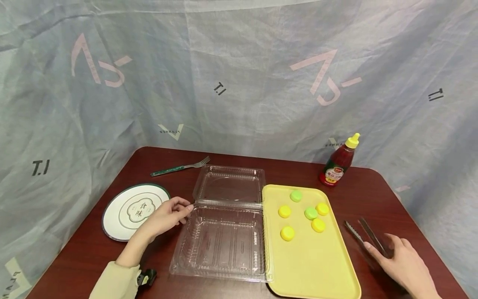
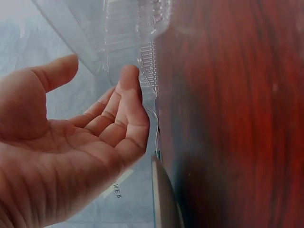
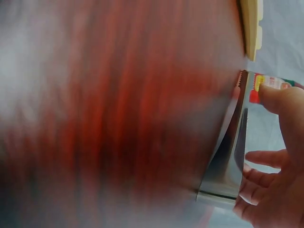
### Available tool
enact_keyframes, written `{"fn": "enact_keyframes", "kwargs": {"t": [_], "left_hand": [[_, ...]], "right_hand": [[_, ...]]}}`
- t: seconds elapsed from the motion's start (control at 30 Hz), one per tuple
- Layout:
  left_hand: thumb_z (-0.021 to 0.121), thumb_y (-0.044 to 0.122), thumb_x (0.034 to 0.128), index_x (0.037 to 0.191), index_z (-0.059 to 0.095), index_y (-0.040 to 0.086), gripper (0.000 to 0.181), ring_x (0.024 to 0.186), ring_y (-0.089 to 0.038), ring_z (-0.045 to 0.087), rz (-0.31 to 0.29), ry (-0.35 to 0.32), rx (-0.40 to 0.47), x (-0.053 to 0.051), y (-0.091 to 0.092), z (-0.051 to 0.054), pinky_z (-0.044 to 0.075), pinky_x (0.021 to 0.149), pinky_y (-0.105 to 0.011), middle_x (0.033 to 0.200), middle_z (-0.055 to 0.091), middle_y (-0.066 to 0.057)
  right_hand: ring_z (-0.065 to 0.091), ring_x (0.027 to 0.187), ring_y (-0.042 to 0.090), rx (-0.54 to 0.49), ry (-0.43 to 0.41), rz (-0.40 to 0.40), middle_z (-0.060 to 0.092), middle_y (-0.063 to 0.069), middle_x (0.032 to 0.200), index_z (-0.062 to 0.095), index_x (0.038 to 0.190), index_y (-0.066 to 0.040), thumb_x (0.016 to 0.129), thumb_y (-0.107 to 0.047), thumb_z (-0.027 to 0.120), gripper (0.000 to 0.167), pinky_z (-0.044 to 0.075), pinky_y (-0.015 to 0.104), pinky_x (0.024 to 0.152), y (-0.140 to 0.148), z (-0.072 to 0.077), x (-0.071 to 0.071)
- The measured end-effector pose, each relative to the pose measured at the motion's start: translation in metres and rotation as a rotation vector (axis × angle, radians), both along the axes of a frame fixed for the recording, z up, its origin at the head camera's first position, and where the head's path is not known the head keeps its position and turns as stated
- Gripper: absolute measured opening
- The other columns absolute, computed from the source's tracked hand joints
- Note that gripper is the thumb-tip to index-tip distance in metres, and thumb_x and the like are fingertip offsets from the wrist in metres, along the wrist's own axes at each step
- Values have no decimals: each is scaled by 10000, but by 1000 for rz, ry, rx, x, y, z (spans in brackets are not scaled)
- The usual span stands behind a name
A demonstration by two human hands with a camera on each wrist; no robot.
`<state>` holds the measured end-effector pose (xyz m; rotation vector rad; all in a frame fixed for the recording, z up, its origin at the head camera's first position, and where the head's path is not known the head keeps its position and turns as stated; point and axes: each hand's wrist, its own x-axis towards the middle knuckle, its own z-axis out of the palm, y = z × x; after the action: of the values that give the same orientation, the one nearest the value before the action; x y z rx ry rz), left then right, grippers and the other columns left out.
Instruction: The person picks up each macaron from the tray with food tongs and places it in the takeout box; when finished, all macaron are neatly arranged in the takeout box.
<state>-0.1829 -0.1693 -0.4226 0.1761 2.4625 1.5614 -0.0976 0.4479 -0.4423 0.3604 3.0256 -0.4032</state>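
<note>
My left hand is at the left edge of an unfolded clear plastic clamshell box, thumb and fingers apart. In the left wrist view, the fingers bend loosely with nothing between them; whether they touch the box, I cannot tell. On the right, my right hand hovers over metal tongs, which lie with their arms spread on the table. The right wrist view has the thumb and fingers on either side of the tongs, not closed round them. Several yellow and two green macaron-like rounds lie on a yellow tray.
A white plate with a dark rim sits at the left, below a green-handled fork. At the back right stands a red sauce bottle with a yellow cap. Grey cloth hangs behind the dark red table.
</note>
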Motion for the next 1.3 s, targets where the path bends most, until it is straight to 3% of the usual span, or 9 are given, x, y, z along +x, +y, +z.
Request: {"fn": "enact_keyframes", "kwargs": {"t": [0.13, 0.37, 0.6, 1.13, 1.3], "left_hand": [[614, 215, 1004, 1125, 594, -29, 273, 754, -205, 614, -20, -30, 49, 2, 0, -1, 510, 708, -350, 879, 650, -96], [605, 193, 1009, 1073, 620, -32, 234, 735, -209, 589, -24, -8, 78, 3, -2, -4, 515, 671, -322, 823, 639, -85], [603, 219, 1013, 1022, 620, -31, 251, 685, -163, 544, -35, -44, 128, 5, -4, -7, 484, 608, -274, 778, 591, -67], [609, 230, 1008, 967, 630, -11, 245, 643, -136, 528, -26, -20, 110, 4, -5, -11, 445, 566, -254, 740, 578, -46], [607, 232, 1010, 968, 630, -9, 246, 641, -138, 526, -28, -18, 102, 4, -5, -10, 444, 568, -255, 740, 574, -49]], "right_hand": [[579, 881, 441, -11, -31, 8, 499, 368, 1064, 407, 1286, 190, 900, -689, 558, 972, 466, 627, 712, 0, -2, 0], [604, 839, 344, -29, -63, 47, 589, 191, 944, 457, 1244, 169, 882, -665, 614, 923, 488, 562, 673, 3, -5, 2], [556, 741, 232, -32, -71, 87, 566, 54, 833, 532, 1147, 104, 872, -642, 647, 804, 479, 480, 617, 5, -7, 0], [499, 663, 186, -57, -63, 96, 517, 28, 748, 520, 1077, 102, 932, -552, 630, 678, 417, 388, 595, 3, -6, -2], [568, 706, 240, -46, -26, 109, 567, 79, 795, 490, 1134, 150, 952, -527, 616, 712, 474, 457, 626, 5, -5, -3]]}}
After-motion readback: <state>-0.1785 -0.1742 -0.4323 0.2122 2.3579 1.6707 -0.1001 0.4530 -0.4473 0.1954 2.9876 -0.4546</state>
